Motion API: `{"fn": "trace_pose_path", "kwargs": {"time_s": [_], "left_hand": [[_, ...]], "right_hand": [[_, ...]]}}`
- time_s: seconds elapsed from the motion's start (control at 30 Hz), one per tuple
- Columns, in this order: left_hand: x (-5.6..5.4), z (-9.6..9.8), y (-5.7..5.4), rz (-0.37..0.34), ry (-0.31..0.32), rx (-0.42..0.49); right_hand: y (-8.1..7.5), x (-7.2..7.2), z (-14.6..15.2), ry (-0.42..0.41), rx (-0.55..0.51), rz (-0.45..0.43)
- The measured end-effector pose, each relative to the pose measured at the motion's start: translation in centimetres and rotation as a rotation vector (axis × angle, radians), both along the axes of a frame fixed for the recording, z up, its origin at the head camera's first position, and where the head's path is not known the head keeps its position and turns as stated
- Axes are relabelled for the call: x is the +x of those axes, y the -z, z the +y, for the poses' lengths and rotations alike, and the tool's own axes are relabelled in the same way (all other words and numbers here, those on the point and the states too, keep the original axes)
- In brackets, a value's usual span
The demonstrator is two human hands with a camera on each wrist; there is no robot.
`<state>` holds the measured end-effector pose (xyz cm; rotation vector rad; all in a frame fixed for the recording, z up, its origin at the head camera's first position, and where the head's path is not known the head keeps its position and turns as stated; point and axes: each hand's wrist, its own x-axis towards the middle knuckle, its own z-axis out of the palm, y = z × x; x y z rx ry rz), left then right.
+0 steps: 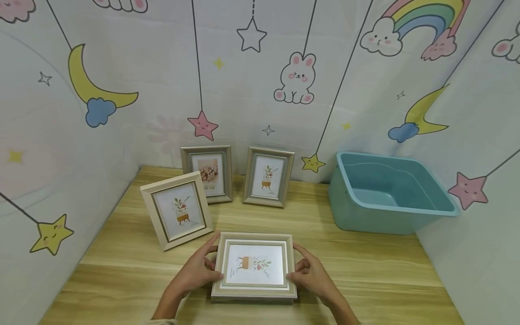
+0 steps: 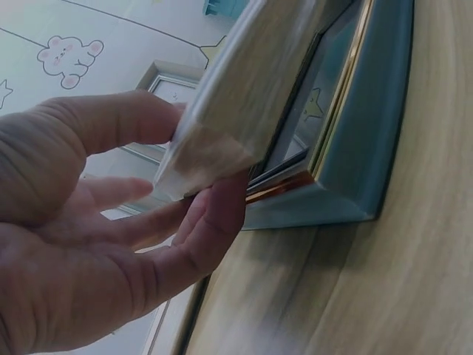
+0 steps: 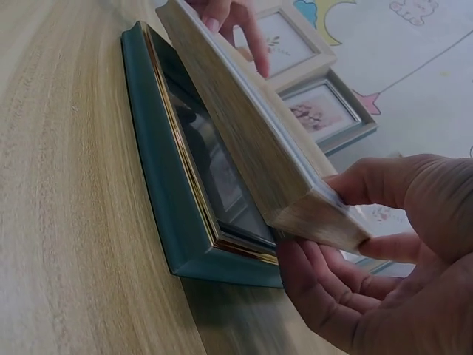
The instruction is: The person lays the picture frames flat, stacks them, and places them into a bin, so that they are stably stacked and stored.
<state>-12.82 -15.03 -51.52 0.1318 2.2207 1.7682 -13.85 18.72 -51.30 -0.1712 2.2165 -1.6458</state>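
Note:
Both hands hold a light beige picture frame (image 1: 255, 264) by its two short sides, its plant picture facing up and turned sideways. My left hand (image 1: 197, 271) grips the left end, with thumb and fingers around the edge. On the opposite end, my right hand (image 1: 314, 276) pinches the border the same way. Below it a dark teal frame (image 3: 153, 155) with a gold inner edge lies on the table. The wrist views show the beige frame tilted over its glass, with a gap between; from the head view the teal frame is mostly hidden.
Behind the hands stand three picture frames: a beige one (image 1: 178, 210) at left, a grey one with a flower photo (image 1: 209, 174), and another with a plant print (image 1: 268, 177). A blue-green plastic bin (image 1: 369, 216) sits at back right. Patterned cloth walls (image 1: 162, 67) enclose the wooden table (image 1: 109, 280).

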Motion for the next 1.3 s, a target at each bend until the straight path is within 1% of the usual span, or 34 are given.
{"fn": "trace_pose_path", "kwargs": {"time_s": [0.1,0.23,0.47,0.57,0.73,0.97,1.1,1.3], "left_hand": [[0.0,0.3,-0.3,0.023,-0.024,-0.070],[0.0,0.8,-0.5,0.057,-0.052,-0.141],[0.2,1.5,-0.6,0.093,-0.102,-0.215],[0.2,1.7,-0.6,0.097,-0.115,-0.256],[0.3,2.0,-0.9,0.076,-0.135,-0.332],[0.3,2.1,-1.2,0.075,-0.143,-0.382],[0.2,2.0,-1.1,0.065,-0.139,-0.379],[0.3,2.0,-0.9,0.059,-0.140,-0.369]], "right_hand": [[0.0,0.0,-0.3,0.014,0.032,0.021],[0.0,0.0,-0.6,0.028,0.073,0.041],[0.0,0.0,-0.8,0.042,0.113,0.034],[0.1,0.1,-0.6,0.031,0.126,0.030],[0.2,0.1,-0.5,0.011,0.137,0.023],[0.1,0.0,-0.5,0.023,0.122,0.016],[0.2,-0.1,-0.6,0.025,0.119,0.011],[0.4,-0.1,-0.5,0.016,0.102,-0.030]]}}
